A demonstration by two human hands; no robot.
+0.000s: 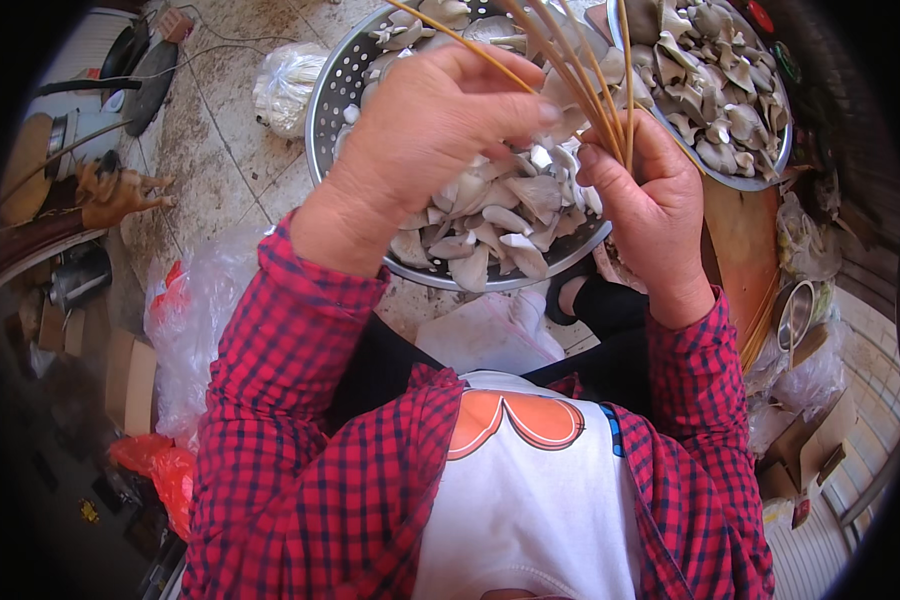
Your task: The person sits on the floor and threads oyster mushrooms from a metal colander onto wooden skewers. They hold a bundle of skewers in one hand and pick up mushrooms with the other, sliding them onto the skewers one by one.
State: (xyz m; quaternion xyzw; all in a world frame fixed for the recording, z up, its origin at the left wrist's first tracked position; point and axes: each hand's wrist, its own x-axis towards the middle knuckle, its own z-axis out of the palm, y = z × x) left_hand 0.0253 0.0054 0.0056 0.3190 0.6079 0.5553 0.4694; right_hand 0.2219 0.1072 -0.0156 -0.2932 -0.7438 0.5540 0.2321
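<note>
Several thin wooden skewers (601,97) stand fanned out in my right hand (649,202), pinched between thumb and fingers. My left hand (450,120) is raised just beside them, and one skewer (480,52) passes at a slant under its fingers; whether they grip it I cannot tell. Below both hands sits a perforated metal colander (319,112) holding torn oyster mushrooms (487,225). At the upper right, a second metal bowl (772,176) is filled with more grey oyster mushrooms (720,90).
A clear plastic bag with white contents (289,88) lies on the tiled floor left of the colander. More plastic bags (210,322) lie at my left. A wooden board (742,240) with a bundle of sticks (761,319) is at my right. A small brown dog (116,193) is at the far left.
</note>
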